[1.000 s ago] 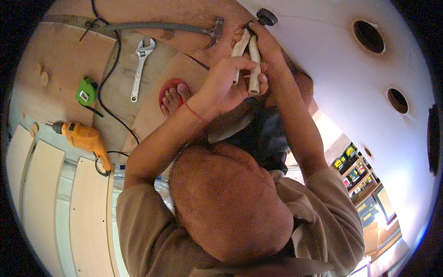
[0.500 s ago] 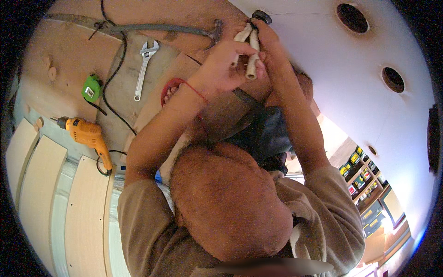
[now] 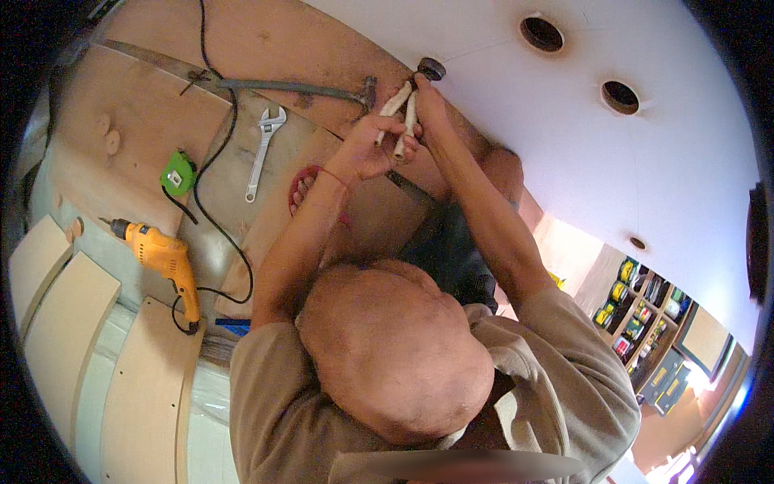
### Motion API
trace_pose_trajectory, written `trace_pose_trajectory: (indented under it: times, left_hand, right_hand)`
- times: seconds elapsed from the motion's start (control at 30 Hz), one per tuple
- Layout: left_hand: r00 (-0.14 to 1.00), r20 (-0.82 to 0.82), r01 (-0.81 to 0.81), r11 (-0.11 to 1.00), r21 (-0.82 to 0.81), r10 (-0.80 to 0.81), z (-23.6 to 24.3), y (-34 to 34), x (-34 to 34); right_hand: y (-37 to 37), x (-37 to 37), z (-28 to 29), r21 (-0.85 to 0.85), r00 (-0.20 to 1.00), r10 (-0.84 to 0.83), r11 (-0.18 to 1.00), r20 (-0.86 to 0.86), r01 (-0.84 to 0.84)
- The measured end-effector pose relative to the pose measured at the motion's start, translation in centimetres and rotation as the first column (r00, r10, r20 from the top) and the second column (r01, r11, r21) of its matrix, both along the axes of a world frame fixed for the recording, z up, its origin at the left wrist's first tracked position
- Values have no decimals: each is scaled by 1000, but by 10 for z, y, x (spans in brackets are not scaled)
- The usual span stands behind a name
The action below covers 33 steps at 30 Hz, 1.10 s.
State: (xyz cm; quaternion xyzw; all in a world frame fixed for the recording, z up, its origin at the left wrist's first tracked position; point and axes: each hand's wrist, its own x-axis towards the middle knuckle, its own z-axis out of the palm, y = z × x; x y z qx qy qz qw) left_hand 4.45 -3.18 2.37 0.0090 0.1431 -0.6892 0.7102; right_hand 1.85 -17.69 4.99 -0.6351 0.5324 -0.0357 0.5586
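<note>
A pair of pliers (image 3: 409,121) with pale, worn handle sleeves is held out ahead of me, its handles spread apart. My left hand (image 3: 372,147) is closed around the handles from below. My right hand (image 3: 430,98) is closed at the tool's head, beside a dark round knob-like piece (image 3: 431,68) close to the white panel's edge. The fingers hide the jaws, so what they grip cannot be made out. A grey-handled hammer (image 3: 302,87) lies just left of the pliers.
An adjustable wrench (image 3: 262,153), a green tape measure (image 3: 178,173) and an orange drill (image 3: 164,254) with a black cable lie to the left, near curved wooden slats (image 3: 145,395). A white panel with round holes (image 3: 621,98) stands at the right, before stocked shelves (image 3: 633,310).
The view has shifted, so hands and pliers sit further left in the picture and the floor tools a little further right. Both hands keep their grip.
</note>
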Motion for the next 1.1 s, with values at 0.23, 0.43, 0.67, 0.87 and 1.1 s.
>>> trace_pose_trajectory:
  times: [0.23, 0.43, 0.67, 0.87, 1.1]
  left_hand:
    - [993, -119, 2, 988, 152, 16, 52, -27, 20]
    - [997, -59, -39, 965, 261, 57, 68, -15, 20]
    - [940, -294, -95, 961, 259, 172, 86, -35, 17]
    - [965, -237, -54, 969, 241, 113, 63, -10, 15]
    - [924, -364, -4, 955, 296, 116, 42, 36, 0]
  right_hand:
    - [-35, 8, -3, 377, 995, -99, 920, -30, 103]
    - [-54, -13, -61, 37, 963, 266, 964, -31, -265]
    - [-54, 0, -9, 451, 1000, 10, 892, -21, 0]
    - [-46, -4, -15, 324, 955, 212, 936, -208, -137]
    - [12, -18, -50, 530, 997, -48, 845, -56, 70]
